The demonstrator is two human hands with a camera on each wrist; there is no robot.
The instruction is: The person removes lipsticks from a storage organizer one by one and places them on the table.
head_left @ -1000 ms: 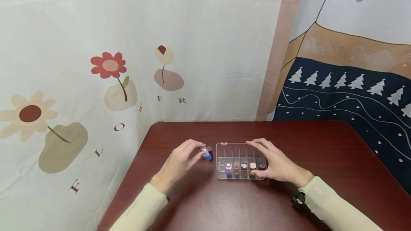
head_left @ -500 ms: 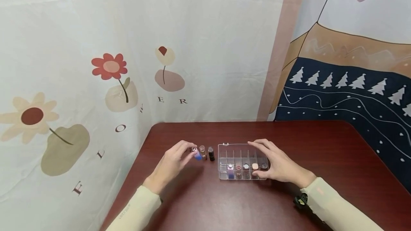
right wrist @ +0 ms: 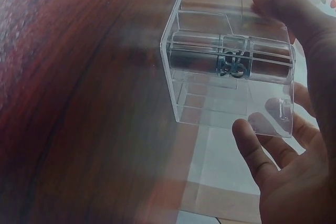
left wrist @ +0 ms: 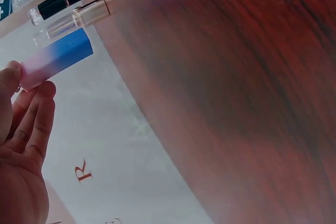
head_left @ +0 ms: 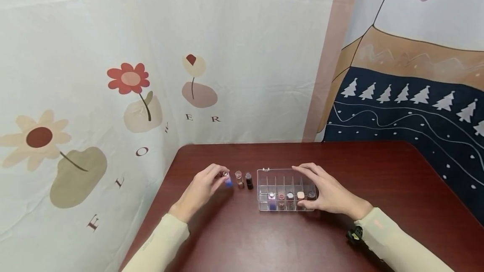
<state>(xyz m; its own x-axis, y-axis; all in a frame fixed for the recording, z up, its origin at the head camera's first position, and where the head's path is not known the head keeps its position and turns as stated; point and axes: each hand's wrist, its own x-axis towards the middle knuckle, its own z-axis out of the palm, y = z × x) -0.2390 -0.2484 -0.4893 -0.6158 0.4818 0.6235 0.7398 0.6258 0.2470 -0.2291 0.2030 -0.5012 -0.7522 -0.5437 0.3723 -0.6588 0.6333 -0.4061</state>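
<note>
My left hand (head_left: 199, 188) pinches the pink top of a pink-to-blue lipstick tube (left wrist: 58, 59) between thumb and fingertips. The tube stands nearly upright, blue end down close to the table, left of two other tubes. One is a clear lipstick tube with a gold-toned base (head_left: 239, 179); the other is a black lipstick tube (head_left: 249, 181) with a clear end. My right hand (head_left: 330, 193) holds the right end of a clear divided organizer box (head_left: 262, 206), thumb at the front and fingers at the back. Several lipsticks stand in its front row, including a dark one (right wrist: 268, 62) at the right end.
All of this stands on a dark red wooden table (head_left: 272, 242) with rounded far corners. Behind it hangs a pale cloth (head_left: 257, 53) printed with flowers and letters. A navy cloth (head_left: 401, 116) with white trees hangs at the right.
My left hand has moved left, away from the box, with the lipstick tube, which has gone from tilted to nearly upright. The clear and black tubes now show uncovered. My right hand stays on the box.
</note>
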